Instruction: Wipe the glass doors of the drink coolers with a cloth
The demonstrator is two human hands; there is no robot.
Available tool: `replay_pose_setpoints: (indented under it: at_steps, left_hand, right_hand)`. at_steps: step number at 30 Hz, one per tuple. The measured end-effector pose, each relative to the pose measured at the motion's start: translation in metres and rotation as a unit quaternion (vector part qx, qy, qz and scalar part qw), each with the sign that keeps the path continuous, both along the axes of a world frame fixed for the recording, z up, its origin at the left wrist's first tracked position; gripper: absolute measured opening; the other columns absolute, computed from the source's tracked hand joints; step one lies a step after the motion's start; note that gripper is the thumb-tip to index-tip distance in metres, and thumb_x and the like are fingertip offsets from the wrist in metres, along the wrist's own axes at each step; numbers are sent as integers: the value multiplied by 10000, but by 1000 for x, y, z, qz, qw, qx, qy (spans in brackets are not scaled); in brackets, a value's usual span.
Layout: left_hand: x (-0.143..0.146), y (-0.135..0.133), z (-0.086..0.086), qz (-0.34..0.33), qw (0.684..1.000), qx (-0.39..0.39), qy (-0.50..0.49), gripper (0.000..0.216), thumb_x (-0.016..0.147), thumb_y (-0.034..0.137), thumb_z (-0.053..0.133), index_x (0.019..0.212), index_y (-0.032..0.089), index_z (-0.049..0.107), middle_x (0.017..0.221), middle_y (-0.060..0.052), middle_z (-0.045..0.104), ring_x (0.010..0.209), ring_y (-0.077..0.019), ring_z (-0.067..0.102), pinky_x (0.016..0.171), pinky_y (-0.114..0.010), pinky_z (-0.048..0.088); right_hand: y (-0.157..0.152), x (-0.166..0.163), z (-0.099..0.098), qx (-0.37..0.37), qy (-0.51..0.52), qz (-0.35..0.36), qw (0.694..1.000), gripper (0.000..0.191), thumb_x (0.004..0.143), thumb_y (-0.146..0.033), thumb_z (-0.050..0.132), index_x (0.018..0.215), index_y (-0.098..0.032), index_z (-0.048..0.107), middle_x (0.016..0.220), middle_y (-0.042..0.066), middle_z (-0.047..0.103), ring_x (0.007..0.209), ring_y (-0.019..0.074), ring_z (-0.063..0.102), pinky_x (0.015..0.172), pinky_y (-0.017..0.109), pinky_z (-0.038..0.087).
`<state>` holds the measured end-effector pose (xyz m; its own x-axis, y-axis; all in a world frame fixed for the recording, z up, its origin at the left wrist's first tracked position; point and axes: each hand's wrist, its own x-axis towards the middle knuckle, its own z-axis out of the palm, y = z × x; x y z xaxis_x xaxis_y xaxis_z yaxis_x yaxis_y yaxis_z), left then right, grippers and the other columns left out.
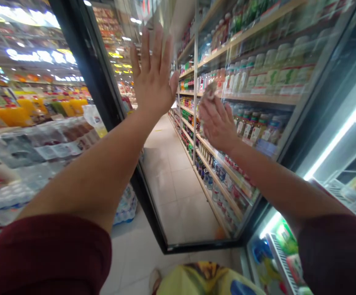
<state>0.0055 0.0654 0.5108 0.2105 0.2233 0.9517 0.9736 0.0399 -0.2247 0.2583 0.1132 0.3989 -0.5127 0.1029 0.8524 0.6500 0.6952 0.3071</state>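
In front of me stands a glass fridge door (178, 217) with a black frame (89, 69), swung out from a lit fridge on the right. My left hand (153, 82) lies flat against the upper part of the pane, fingers spread, holding nothing. To its right and a little lower, my right hand (217, 123) presses a crumpled, pale cloth (209, 91) on the glass. Its fingers are bent over the cloth, and part of the cloth is hidden beneath them.
Through the pane, long shelves (215, 51) of bottled drinks line an aisle with a tiled floor (162, 164). Shrink-wrapped bottle packs (52, 139) are stacked at the left. The fridge's bright light strip (337, 139) and racks (284, 258) are close on the right.
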Motion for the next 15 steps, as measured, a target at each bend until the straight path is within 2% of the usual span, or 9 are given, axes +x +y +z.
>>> replay_pose_setpoints:
  at_steps: [2, 3, 6, 8, 10, 12, 13, 15]
  left_hand:
    - [7, -8, 0, 16, 1000, -12, -14, 815, 1040, 644, 315, 1740, 249, 179, 1809, 148, 34, 1648, -244, -95, 1325, -545, -198]
    - [11, -13, 0, 28, 999, -24, -17, 800, 1059, 620, 313, 1741, 222, 185, 1816, 106, 55, 1655, -259, -72, 1330, -556, -170]
    - [22, -30, -1, 55, 997, -57, -12, 753, 1103, 541, 315, 1743, 163, 195, 1822, 7, 98, 1672, -302, -11, 1340, -581, -81]
    - [25, -36, 0, 52, 997, -62, -13, 739, 1101, 507, 347, 1745, 178, 197, 1820, 13, 100, 1674, -306, -5, 1341, -592, -75]
    - [25, -36, 0, 41, 997, -58, -18, 744, 1088, 512, 368, 1742, 199, 202, 1816, 44, 99, 1672, -293, -16, 1343, -595, -98]
    - [25, -35, 1, 30, 998, -54, -18, 737, 1093, 531, 355, 1740, 210, 206, 1814, 60, 97, 1672, -279, -17, 1351, -588, -91]
    - [25, -34, 1, 29, 998, -52, -19, 733, 1096, 527, 359, 1738, 207, 212, 1813, 57, 104, 1673, -281, -10, 1354, -586, -83]
    - [25, -34, 0, 35, 998, -52, -21, 733, 1093, 496, 397, 1736, 188, 225, 1814, 31, 124, 1676, -307, 10, 1357, -597, -63]
  right_hand:
    - [0, 0, 7, 6, -74, 30, 997, 607, 1085, -298, 418, 1691, -337, 412, 1725, -12, 411, 1649, 297, 280, 1371, 593, 229]
    - [0, 1, 12, 6, -65, 33, 997, 599, 1092, -313, 409, 1690, -335, 411, 1727, -15, 408, 1650, 298, 279, 1374, 596, 211]
    - [3, 2, 33, -18, 119, -5, 993, 618, 1107, -348, 359, 1720, -272, 343, 1767, 19, 326, 1665, 324, 220, 1362, 617, 185]
    - [4, -1, 44, -26, 188, -20, 982, 638, 1111, -360, 327, 1727, -194, 315, 1784, 57, 279, 1674, 333, 177, 1357, 615, 178]
    - [2, -5, 51, -15, 109, 5, 994, 636, 1107, -363, 327, 1711, -165, 341, 1781, 65, 290, 1677, 318, 171, 1369, 595, 162]
    - [0, -7, 60, -3, -9, 42, 999, 621, 1096, -366, 350, 1695, -206, 374, 1771, 23, 321, 1676, 294, 182, 1383, 577, 132]
    - [-1, -7, 66, -1, -31, 49, 998, 617, 1090, -367, 357, 1692, -234, 377, 1769, -2, 325, 1675, 284, 187, 1386, 571, 120]
    - [-4, -6, 81, -4, 31, 35, 999, 621, 1090, -382, 341, 1692, -233, 366, 1774, -5, 313, 1674, 282, 191, 1380, 569, 127]
